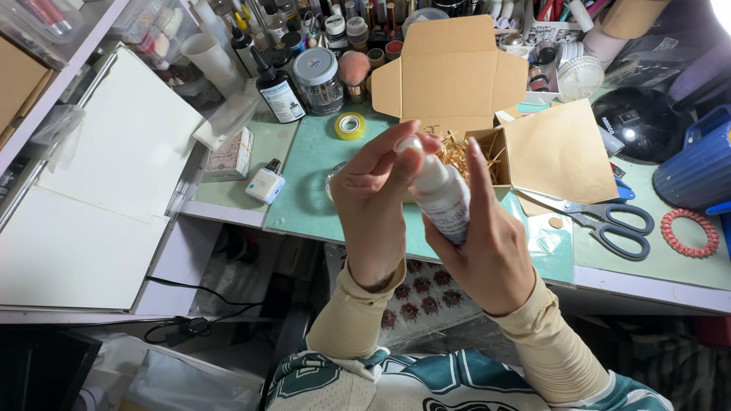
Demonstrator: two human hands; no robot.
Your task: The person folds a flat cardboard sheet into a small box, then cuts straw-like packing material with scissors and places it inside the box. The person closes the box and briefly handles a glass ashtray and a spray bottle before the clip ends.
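Observation:
A small white bottle (444,199) with a pale label is raised in front of me over the desk's front edge. My right hand (487,243) is wrapped around its body from the right. The fingertips of my left hand (373,205) pinch the white cap at the bottle's top. Behind the hands stands an open brown cardboard box (457,76) with straw-like paper shreds (457,156) inside, its flaps spread out.
Black-handled scissors (609,221) and a red beaded ring (690,232) lie to the right on the green mat (304,190). A yellow tape roll (350,126), a dark bottle (279,91), a glass jar (317,80) and a small white device (266,184) stand left. White boards (99,198) cover the left shelf.

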